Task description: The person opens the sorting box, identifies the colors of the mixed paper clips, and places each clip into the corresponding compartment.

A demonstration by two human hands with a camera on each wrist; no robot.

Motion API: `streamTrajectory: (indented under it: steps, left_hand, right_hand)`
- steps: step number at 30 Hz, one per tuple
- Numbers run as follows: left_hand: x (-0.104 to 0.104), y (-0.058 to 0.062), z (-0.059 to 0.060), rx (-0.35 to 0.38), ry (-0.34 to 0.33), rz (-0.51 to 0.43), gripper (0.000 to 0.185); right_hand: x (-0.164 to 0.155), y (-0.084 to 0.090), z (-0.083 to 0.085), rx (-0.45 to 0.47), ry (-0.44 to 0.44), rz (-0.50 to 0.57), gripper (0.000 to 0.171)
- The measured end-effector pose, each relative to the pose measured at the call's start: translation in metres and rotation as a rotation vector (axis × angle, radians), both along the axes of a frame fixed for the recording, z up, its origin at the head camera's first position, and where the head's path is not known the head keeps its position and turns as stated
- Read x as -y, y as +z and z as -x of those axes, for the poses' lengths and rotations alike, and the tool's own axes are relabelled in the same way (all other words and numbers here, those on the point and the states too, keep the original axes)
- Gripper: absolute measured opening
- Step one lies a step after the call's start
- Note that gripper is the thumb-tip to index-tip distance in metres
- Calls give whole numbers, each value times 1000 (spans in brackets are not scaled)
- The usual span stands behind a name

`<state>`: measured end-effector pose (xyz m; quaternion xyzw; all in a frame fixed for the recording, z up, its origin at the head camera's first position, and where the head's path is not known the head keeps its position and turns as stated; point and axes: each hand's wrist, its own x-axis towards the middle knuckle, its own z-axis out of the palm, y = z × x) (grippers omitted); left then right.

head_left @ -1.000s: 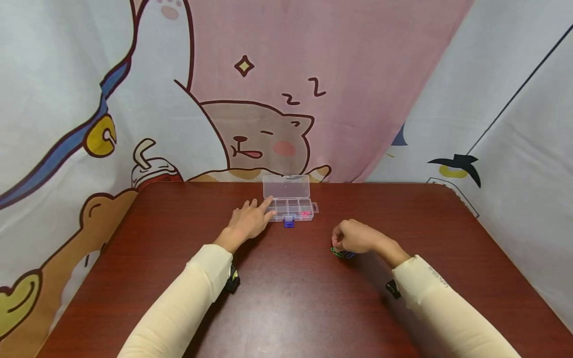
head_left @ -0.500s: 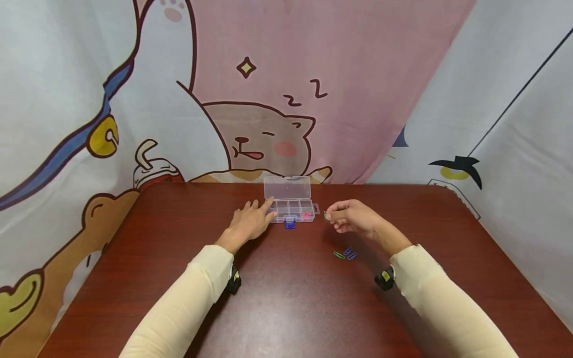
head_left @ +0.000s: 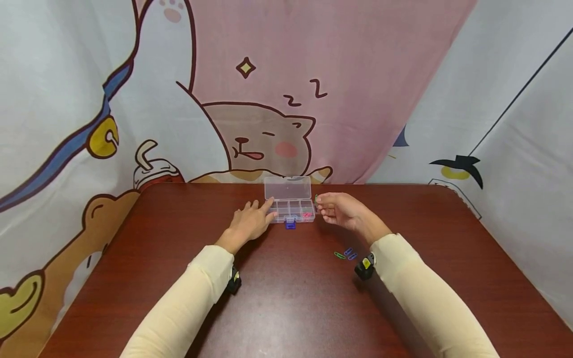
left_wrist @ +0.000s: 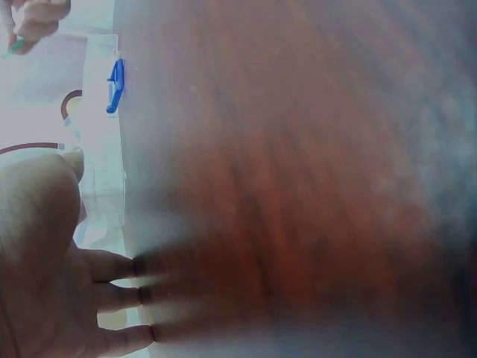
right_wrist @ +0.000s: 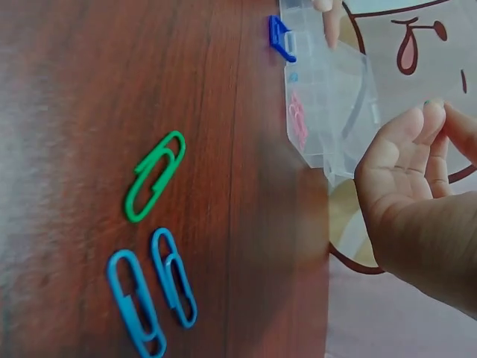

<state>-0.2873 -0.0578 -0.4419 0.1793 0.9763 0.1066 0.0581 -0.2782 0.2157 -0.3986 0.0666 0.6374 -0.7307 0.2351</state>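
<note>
A dark red-brown table [head_left: 286,298] stands before a cartoon-printed curtain [head_left: 286,99], and on it we find a clear compartment box [head_left: 291,209] with its lid up. Our right hand [head_left: 342,211] pinches a green paper clip [head_left: 316,199] between thumb and fingertips, just beside the box's right end and raised off the table. Our left hand [head_left: 248,222] lies flat, fingers straight, the tips touching the box's left end. We judge this the carrying step; the next move calls for bringing the clip over a compartment and letting go. The right wrist view shows what the head view barely resolves: one green clip [right_wrist: 154,176] and two blue clips [right_wrist: 151,293] lying loose, and pink clips [right_wrist: 298,119] in one compartment. The left wrist view is blurred but catches the blue latch [left_wrist: 115,85].
</note>
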Motion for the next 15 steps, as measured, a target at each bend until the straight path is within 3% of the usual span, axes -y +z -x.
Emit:
streamTrajectory:
  steps: [5, 15]
  left_hand:
    - [-1, 0, -1, 7, 7, -1, 59]
    - [-1, 0, 0, -5, 7, 8, 60]
  right_hand:
    - [5, -1, 11, 14, -35, -42, 11]
    - [19, 0, 23, -29, -39, -122, 30]
